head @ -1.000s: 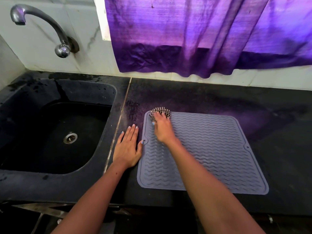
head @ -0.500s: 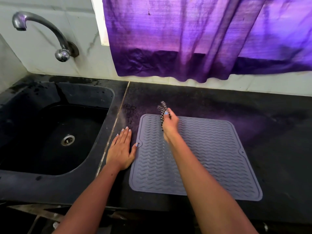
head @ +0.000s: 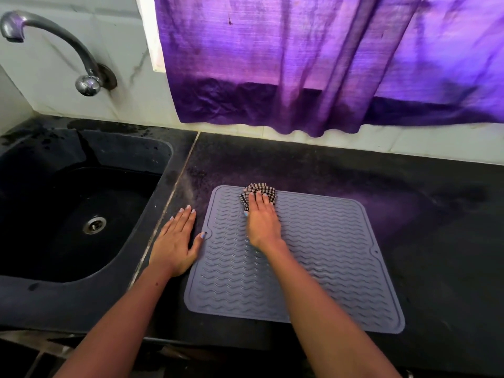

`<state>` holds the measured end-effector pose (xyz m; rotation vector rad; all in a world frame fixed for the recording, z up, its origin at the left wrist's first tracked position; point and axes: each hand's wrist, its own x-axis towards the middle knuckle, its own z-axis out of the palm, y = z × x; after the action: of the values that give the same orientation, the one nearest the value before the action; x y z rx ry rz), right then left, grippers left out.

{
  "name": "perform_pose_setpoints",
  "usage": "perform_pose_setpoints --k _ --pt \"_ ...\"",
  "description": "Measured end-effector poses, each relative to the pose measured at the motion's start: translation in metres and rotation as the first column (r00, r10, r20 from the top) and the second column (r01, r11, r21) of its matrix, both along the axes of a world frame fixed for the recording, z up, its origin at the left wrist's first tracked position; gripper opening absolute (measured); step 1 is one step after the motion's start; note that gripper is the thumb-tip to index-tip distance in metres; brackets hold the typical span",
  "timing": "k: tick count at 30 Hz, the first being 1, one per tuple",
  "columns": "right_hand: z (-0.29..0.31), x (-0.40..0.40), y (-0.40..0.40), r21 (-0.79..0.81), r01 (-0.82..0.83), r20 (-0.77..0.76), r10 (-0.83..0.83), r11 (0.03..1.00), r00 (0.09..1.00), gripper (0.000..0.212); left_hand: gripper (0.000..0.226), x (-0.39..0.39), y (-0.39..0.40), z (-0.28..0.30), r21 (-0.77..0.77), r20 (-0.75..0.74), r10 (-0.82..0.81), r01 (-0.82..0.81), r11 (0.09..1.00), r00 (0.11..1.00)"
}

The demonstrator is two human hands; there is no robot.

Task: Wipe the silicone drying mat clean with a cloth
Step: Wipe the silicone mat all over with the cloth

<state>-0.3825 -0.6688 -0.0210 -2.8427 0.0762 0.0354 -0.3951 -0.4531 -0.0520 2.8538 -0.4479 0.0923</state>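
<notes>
left hand [head: 174, 241] | right hand [head: 263, 221] | bare forearms, sleeveless (pale-blue polished nails)

Right hand [head: 263, 223] flat on cloth [head: 259, 192], mat [head: 327, 257] beneath

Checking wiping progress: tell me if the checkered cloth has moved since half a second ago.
Yes. The checkered cloth, lifted before, now lies pressed flat under the right hand at the mat's far edge.

Your right fingers [head: 259, 199] press the cloth [head: 259, 190] onto the mat [head: 327, 255]; left fingers [head: 185, 216] lie beside it.
</notes>
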Motion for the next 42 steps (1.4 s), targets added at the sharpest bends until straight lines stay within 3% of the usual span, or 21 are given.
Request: perform_pose_setpoints --k 3,5,6,8,9,10,12,14,16,18,24,26,28,30,32,33,34,36,38,40,42 --pt "0.005 0.002 -0.007 0.076 -0.045 0.004 0.045 0.996 0.999 0.062 0.094 0.001 0.001 -0.001 -0.005 0.009 0.0 0.0 1.0 1.0" --pt "0.011 0.007 -0.012 0.292 0.006 -0.009 -0.003 0.956 1.0 0.054 0.1 0.001 0.001 -0.002 -0.01 0.006 0.001 -0.001 1.0 1.0" --pt "0.017 0.009 -0.014 0.448 0.09 -0.036 -0.082 0.89 0.996 0.049 0.101 0.001 0.001 -0.002 -0.016 0.004 0.0 0.0 1.0 1.0" --pt "0.031 0.011 -0.02 0.715 0.262 -0.071 -0.306 0.648 0.949 0.043 0.102 0.001 0.001 -0.001 -0.029 -0.001 -0.003 0.003 1.0 1.0" --pt "0.036 0.011 -0.023 0.771 0.305 -0.057 -0.417 0.559 0.907 0.042 0.102 0.001 0.002 -0.001 -0.03 -0.002 -0.003 0.003 1.0 1.0" --pt "0.039 0.009 -0.025 0.77 0.324 -0.015 -0.491 0.55 0.871 0.043 0.101 0.001 0.001 -0.001 -0.03 0.003 0.0 0.0 1.0 1.0" --pt "0.041 -0.002 -0.027 0.651 0.314 0.12 -0.502 0.691 0.857 0.047 0.096 0.001 0.001 -0.001 -0.024 0.005 0.008 -0.008 1.0 1.0" --pt "0.029 -0.011 -0.031 0.425 0.252 0.238 -0.376 0.869 0.896 0.051 0.089 0.001 0.0 -0.001 -0.014 -0.003 0.011 -0.011 1.0 1.0" --pt "0.01 -0.014 -0.035 0.152 0.182 0.18 -0.208 0.971 0.961 0.054 0.093 0.001 0.0 -0.001 -0.011 0.001 0.01 -0.01 1.0 1.0" --pt "-0.003 -0.013 -0.038 0.007 0.147 0.074 -0.147 0.989 0.986 0.059 0.101 0.003 0.001 -0.002 -0.012 0.006 0.003 -0.003 1.0 1.0" --pt "-0.003 -0.012 -0.042 -0.024 0.108 0.01 -0.108 0.994 0.994 0.059 0.102 0.001 0.001 -0.001 -0.016 0.012 0.001 -0.001 1.0 1.0" --pt "0.002 -0.013 -0.044 0.014 0.085 0.004 -0.085 0.996 0.996 0.058 0.102 0.002 0.001 -0.002 -0.015 0.013 0.0 0.0 1.0 1.0" --pt "0.008 -0.011 -0.047 0.161 0.093 0.019 -0.098 0.983 0.995 0.057 0.103 0.002 0.001 -0.002 -0.022 0.01 -0.002 0.002 1.0 1.0" --pt "0.016 -0.005 -0.055 0.456 0.195 -0.009 -0.215 0.868 0.977 0.047 0.104 0.002 0.002 -0.001 -0.024 0.007 -0.004 0.004 1.0 1.0" --pt "0.031 0.0 -0.064 0.758 0.338 -0.117 -0.394 0.557 0.912 0.038 0.105 0.001 0.002 0.0 -0.03 0.004 -0.008 0.008 1.0 1.0" --pt "0.037 0.002 -0.069 0.832 0.367 -0.142 -0.48 0.416 0.866 0.036 0.105 0.001 0.002 -0.001 -0.033 0.002 -0.008 0.008 0.999 1.0" --pt "0.042 0.003 -0.074 0.838 0.381 -0.12 -0.549 0.391 0.827 0.036 0.105 0.001 0.002 -0.001 -0.036 0.005 -0.006 0.006 0.999 1.0" --pt "0.044 -0.003 -0.08 0.736 0.399 0.021 -0.608 0.547 0.794 0.039 0.105 0.002 0.002 -0.001 -0.041 0.008 -0.005 0.005 0.999 1.0" --pt "0.037 -0.013 -0.084 0.572 0.374 0.136 -0.535 0.73 0.834 0.045 0.104 0.002 0.002 -0.002 -0.04 0.008 -0.01 0.011 0.999 1.0" --pt "0.018 -0.02 -0.087 0.33 0.317 0.126 -0.374 0.889 0.919 0.05 0.102 0.002 0.003 -0.002 -0.043 0.013 -0.012 0.013 0.999 1.0" --pt "0.001 -0.024 -0.09 0.094 0.245 0.066 -0.252 0.965 0.966 0.054 0.101 0.003 0.002 -0.003 -0.04 0.018 -0.012 0.013 0.999 1.0"
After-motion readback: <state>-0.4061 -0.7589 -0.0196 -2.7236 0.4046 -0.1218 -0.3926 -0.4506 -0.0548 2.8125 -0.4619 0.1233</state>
